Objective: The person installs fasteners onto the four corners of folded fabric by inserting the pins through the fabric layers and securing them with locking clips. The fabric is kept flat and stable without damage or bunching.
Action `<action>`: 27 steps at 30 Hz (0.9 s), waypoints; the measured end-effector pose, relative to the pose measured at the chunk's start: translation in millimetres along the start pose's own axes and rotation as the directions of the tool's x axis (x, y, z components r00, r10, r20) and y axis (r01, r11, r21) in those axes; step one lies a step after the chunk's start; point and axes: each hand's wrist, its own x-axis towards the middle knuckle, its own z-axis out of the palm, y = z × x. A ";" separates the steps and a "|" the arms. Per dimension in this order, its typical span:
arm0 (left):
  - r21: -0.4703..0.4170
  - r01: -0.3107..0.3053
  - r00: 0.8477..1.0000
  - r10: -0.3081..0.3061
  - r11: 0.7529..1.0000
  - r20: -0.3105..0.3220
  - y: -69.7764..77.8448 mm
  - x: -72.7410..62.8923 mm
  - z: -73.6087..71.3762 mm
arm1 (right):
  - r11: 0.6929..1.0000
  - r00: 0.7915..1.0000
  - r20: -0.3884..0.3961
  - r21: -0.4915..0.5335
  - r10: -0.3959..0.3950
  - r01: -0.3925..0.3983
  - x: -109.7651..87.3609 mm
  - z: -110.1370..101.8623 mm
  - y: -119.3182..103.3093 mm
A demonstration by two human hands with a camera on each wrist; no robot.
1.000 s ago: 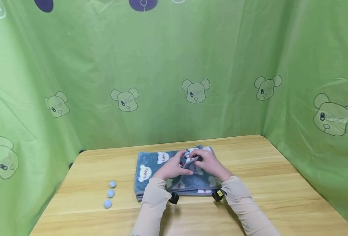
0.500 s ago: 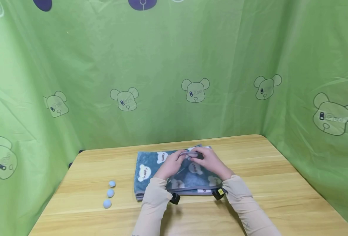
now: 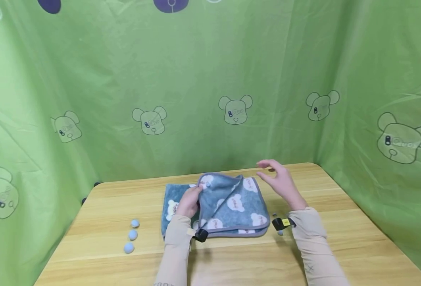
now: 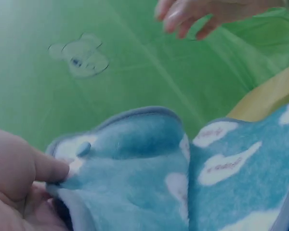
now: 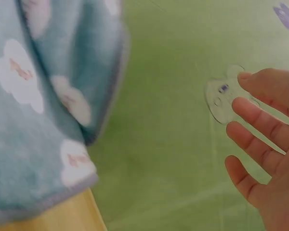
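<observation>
A folded blue-green blanket with white bear-head patches and grey edging lies near the middle of the table. My left hand pinches its raised edge, thumb on top and the other fingers partly hidden beneath the cloth. Beside that thumb, a small pale blue rounded piece sits on a white patch by the corner. My right hand is in the air right of the blanket, its fingers spread and holding nothing.
Three small pale blue round pieces stand in a row on the wooden table, left of the blanket. Another blue piece shows beside the right wrist camera, partly hidden. A green curtain surrounds the table's back and sides.
Both hands were together at the blanket's edge. My right hand has let go and moved right; my left has drawn the edge leftward, showing the blue piece on it.
</observation>
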 end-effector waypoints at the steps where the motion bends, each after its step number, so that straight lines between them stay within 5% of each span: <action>1: -0.027 0.011 1.000 -0.011 1.000 -0.014 -1.7 0.9 -2.9 | 1.000 1.000 -0.012 -0.001 0.003 -0.003 0.6 -3.3 1.4; 6: -0.070 0.057 0.997 -0.061 0.996 -0.052 -8.7 3.8 -14.1 | 1.000 0.999 -0.028 0.003 0.027 -0.027 2.0 -16.9 6.9; 14: -0.001 0.124 0.992 -0.124 0.992 0.018 -8.8 -0.3 -29.9 | 0.988 0.998 0.034 -0.143 0.054 -0.048 -12.1 -39.6 25.5; 22: 0.156 0.060 0.996 -0.050 0.986 -0.071 15.1 -15.1 -42.9 | 0.970 0.982 0.185 -0.241 0.027 0.018 -28.6 -60.2 42.0; 27: 0.300 -0.048 0.995 0.071 0.953 -0.067 33.3 -23.4 -32.1 | 0.971 0.928 0.364 -0.237 0.078 0.012 -38.4 -67.5 51.2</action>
